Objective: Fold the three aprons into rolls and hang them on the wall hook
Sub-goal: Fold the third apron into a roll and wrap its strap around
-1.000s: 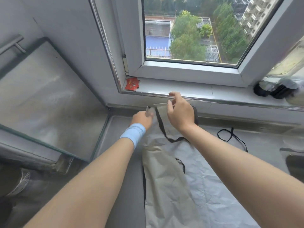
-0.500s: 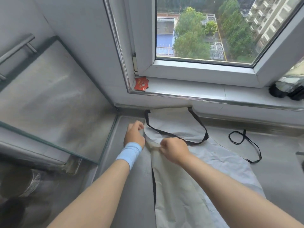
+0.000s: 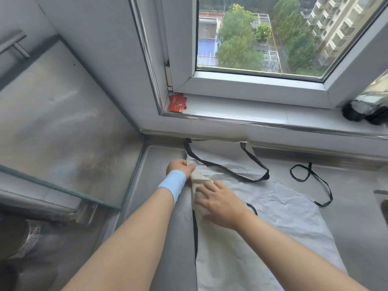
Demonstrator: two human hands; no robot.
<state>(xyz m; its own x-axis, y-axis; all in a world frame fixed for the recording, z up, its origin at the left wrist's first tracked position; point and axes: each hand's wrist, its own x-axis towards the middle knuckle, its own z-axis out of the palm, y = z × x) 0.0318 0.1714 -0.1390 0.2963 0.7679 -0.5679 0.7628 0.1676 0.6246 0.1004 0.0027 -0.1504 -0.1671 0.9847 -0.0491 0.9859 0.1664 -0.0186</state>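
A pale grey apron [image 3: 273,211] lies spread on the steel counter, its bib toward the window. Its black neck strap [image 3: 247,177] loops across the bib, and a black waist tie [image 3: 315,181] trails off to the right. The apron's left side is folded over as a cream strip [image 3: 199,181]. My left hand [image 3: 179,166], with a blue wristband, grips the top corner of that fold. My right hand [image 3: 218,202] lies flat with fingers spread on the folded strip. No other apron or wall hook is in view.
The steel counter [image 3: 165,238] meets a glass panel [image 3: 69,122] on the left. A window sill [image 3: 252,116] runs behind, with a red packet [image 3: 177,102] at its left end and dark objects [image 3: 363,110] at its right. A sink edge [image 3: 383,198] shows far right.
The apron's bib was laid down flat from the sill. My right hand opened and moved down onto the folded left edge; my left hand now grips the fold's top corner.
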